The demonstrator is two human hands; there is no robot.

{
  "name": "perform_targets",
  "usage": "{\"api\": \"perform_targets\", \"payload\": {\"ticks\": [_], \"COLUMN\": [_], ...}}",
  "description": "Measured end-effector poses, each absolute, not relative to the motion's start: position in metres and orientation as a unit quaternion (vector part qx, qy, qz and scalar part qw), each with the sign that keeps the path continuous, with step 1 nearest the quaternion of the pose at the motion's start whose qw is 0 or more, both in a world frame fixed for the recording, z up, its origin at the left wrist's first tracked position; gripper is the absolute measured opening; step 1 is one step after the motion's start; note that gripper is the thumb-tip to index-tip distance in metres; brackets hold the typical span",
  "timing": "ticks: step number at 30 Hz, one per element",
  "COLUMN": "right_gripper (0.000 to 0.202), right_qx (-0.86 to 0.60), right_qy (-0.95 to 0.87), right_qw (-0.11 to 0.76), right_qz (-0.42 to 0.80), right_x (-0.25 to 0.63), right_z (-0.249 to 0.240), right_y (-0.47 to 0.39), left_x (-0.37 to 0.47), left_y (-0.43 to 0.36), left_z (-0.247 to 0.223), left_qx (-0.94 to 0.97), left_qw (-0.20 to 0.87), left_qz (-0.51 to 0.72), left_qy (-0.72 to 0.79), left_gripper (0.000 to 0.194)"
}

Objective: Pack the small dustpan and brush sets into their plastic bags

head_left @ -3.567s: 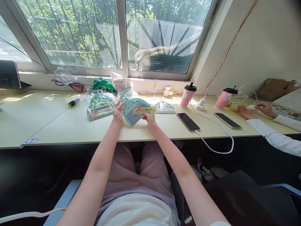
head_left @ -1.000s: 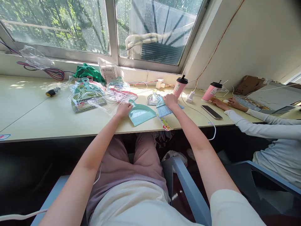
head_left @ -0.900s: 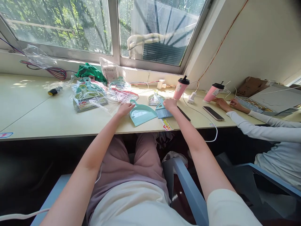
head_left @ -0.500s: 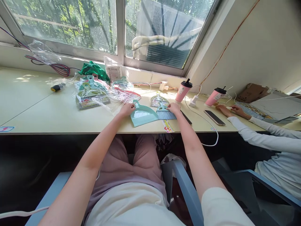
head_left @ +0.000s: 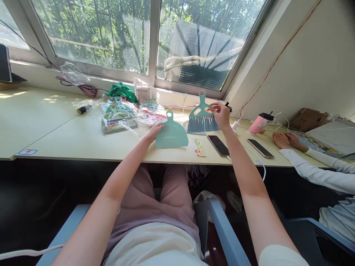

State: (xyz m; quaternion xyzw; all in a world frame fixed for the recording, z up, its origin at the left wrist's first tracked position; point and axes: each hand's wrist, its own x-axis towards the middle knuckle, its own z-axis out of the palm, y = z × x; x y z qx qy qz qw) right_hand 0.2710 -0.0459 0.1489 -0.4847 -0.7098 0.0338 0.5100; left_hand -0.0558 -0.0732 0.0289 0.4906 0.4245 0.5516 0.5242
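Note:
My left hand (head_left: 155, 132) grips the left edge of a teal dustpan (head_left: 172, 136), which stands tilted up near the table's front edge with its handle at the top. Raised above the table, a teal hand brush (head_left: 203, 113) has its handle up and its dark bristles down; my right hand (head_left: 220, 113) pinches its right side. A colourful card (head_left: 199, 147) lies flat between the dustpan and a black phone (head_left: 218, 145). Behind the brush, another wrapped set is mostly hidden.
Plastic-wrapped dustpan sets (head_left: 118, 114) are piled at left centre, beside a green bag (head_left: 122, 91). A yellow-black tool (head_left: 83, 109) lies further left. On the right are a pink cup (head_left: 260, 123), a second phone (head_left: 260, 148) and another person's hands (head_left: 286, 140).
The brush has been lifted off the table and turned upright in my right hand. My left hand has tilted the dustpan up. The view has shifted left, and the phone is uncovered.

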Motion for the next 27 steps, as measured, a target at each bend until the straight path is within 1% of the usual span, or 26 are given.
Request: {"api": "perform_targets", "payload": {"ticks": [2, 4, 6, 9, 11, 13, 14, 16, 18, 20, 24, 27], "right_gripper": [0.027, 0.028, 0.026, 0.021, 0.019, 0.024, 0.032, 0.042, 0.036, 0.032, 0.037, 0.038], "right_qx": [-0.450, -0.455, -0.473, -0.516, -0.521, -0.510, -0.502, -0.487, -0.463, -0.439, -0.435, -0.436], "right_qy": [-0.726, -0.731, -0.736, -0.726, -0.716, -0.709, -0.712, -0.730, -0.745, -0.732, -0.673, -0.645], "right_qw": [0.501, 0.475, 0.460, 0.451, 0.463, 0.484, 0.490, 0.475, 0.431, 0.412, 0.463, 0.477], "right_qz": [0.139, 0.180, 0.155, 0.054, -0.026, -0.058, -0.041, 0.062, 0.211, 0.319, 0.380, 0.408], "right_x": [0.240, 0.204, 0.171, 0.137, 0.128, 0.128, 0.130, 0.137, 0.145, 0.151, 0.151, 0.146], "right_z": [0.137, 0.113, 0.086, 0.057, 0.050, 0.052, 0.055, 0.061, 0.065, 0.064, 0.052, 0.044], "right_y": [-0.057, -0.067, -0.077, -0.089, -0.092, -0.090, -0.086, -0.074, -0.061, -0.050, -0.045, -0.046], "left_x": [-0.056, -0.056, -0.055, -0.054, -0.054, -0.054, -0.054, -0.054, -0.054, -0.054, -0.056, -0.058], "left_y": [-0.077, -0.081, -0.084, -0.086, -0.086, -0.086, -0.085, -0.085, -0.084, -0.083, -0.082, -0.081], "left_z": [0.031, 0.033, 0.034, 0.033, 0.033, 0.034, 0.034, 0.036, 0.037, 0.038, 0.036, 0.035], "left_qx": [0.488, 0.509, 0.551, 0.610, 0.622, 0.618, 0.616, 0.614, 0.610, 0.602, 0.585, 0.586], "left_qw": [0.532, 0.527, 0.500, 0.440, 0.409, 0.382, 0.371, 0.354, 0.353, 0.369, 0.411, 0.417], "left_qz": [0.554, 0.548, 0.537, 0.526, 0.538, 0.565, 0.578, 0.597, 0.601, 0.587, 0.541, 0.532], "left_qy": [0.414, 0.403, 0.397, 0.397, 0.397, 0.392, 0.387, 0.376, 0.377, 0.397, 0.443, 0.445], "left_gripper": [0.045, 0.053, 0.057, 0.057, 0.056, 0.056, 0.056, 0.057, 0.058, 0.056, 0.053, 0.050]}}
